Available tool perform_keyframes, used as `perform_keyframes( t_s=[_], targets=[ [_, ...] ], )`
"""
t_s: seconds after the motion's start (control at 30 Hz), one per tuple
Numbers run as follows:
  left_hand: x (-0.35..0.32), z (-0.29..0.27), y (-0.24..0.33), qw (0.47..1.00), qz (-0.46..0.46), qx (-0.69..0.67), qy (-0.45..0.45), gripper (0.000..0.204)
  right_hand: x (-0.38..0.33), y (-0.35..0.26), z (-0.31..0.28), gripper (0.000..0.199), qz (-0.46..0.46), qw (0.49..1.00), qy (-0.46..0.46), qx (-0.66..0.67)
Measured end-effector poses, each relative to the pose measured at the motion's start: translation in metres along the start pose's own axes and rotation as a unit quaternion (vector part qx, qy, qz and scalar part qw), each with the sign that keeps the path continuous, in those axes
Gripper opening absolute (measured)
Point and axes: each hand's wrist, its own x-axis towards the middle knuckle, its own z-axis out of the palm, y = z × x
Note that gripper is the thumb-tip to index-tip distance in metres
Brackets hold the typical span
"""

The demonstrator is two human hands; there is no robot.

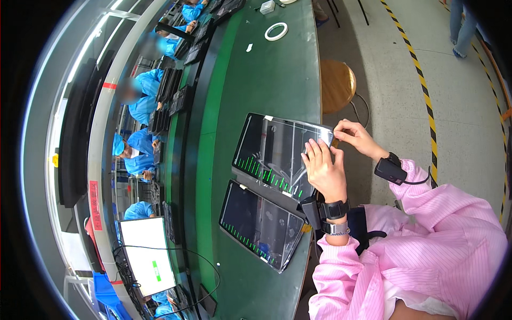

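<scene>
A black flat screen panel (277, 140) with a glossy clear film lies on the green table, with green bar marks along its lower edge. My left hand (325, 169) rests palm down on its right end, fingers stretched out. At the panel's upper right corner, my right hand (358, 137) pinches with thumb and forefinger. What lies in that pinch is too small to make out; a yellowish bit shows just below it. A second similar panel (261, 226) lies just below the first, with a yellow tab (306, 228) at its right corner. Neither hand touches it.
The green table (266, 74) carries a white tape ring (276, 31) and a small white box (267, 7). A wooden stool (337, 86) stands by its right edge. Left are a lit monitor (148, 256), cables, and several people in blue (141, 152) handling black panels.
</scene>
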Motion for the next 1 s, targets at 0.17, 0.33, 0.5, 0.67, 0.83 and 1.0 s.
perform_keyframes(
  t_s=[0.17,0.33,0.5,0.67,0.83,1.0],
  targets=[
    [-0.002,-0.002,-0.002,1.0,-0.001,0.018,-0.004,0.026,0.002,0.0,-0.003,0.013,-0.094,0.982,0.019,-0.161],
    [0.003,-0.016,-0.001,0.998,-0.058,-0.003,-0.021,0.038,0.003,-0.005,-0.006,0.014,-0.124,0.971,0.01,-0.203],
    [0.009,-0.073,-0.004,0.992,-0.115,0.03,-0.029,0.056,0.001,-0.025,-0.004,0.017,-0.036,0.985,-0.009,-0.167],
    [-0.04,-0.183,-0.033,0.968,-0.235,0.081,0.02,0.044,-0.015,-0.068,0.024,0.02,-0.175,0.962,0.057,-0.203],
    [-0.097,-0.241,-0.067,0.94,-0.304,0.154,-0.011,0.038,-0.018,-0.089,0.077,0.021,-0.256,0.866,-0.166,-0.397],
    [-0.14,-0.256,-0.082,0.926,-0.328,0.163,-0.092,0.036,-0.01,-0.088,0.099,0.021,-0.255,0.828,-0.245,-0.435]
  ],
)
